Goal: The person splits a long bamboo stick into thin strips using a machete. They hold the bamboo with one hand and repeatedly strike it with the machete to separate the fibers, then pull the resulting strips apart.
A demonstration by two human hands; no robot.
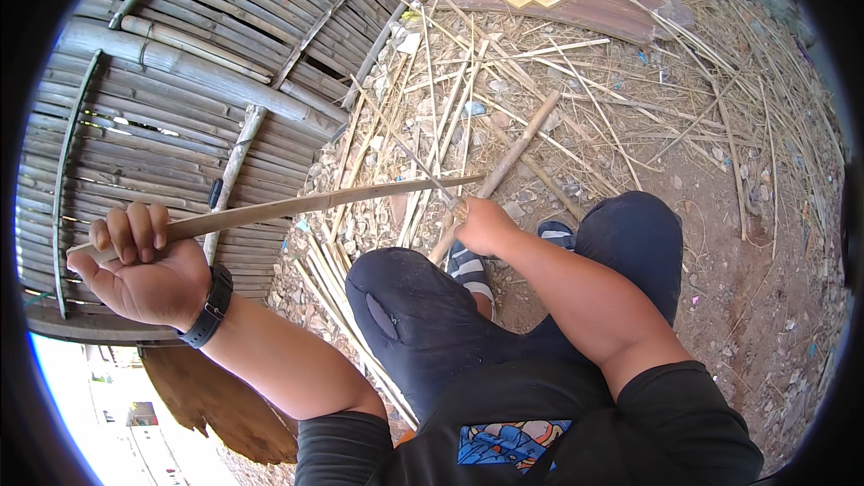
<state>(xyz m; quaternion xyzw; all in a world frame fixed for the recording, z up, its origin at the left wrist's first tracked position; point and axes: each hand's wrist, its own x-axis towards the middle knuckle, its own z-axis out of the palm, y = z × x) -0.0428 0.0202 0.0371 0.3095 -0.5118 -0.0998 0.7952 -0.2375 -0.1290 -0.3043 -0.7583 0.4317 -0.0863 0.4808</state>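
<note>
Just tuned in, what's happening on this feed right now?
A seated person grips one end of a long bamboo strip in the left hand. The right hand holds a thin blade against the strip's far end. Cut bamboo slivers litter the dirt ahead, and a woven bamboo panel lies to the left.

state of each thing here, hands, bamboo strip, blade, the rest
left hand: closed around the strip's end
right hand: closed on a thin blade, handle hidden
bamboo strip: held level between both hands
blade: laid against the strip
bamboo wall panel: lying flat
bamboo slivers: scattered on ground
</note>
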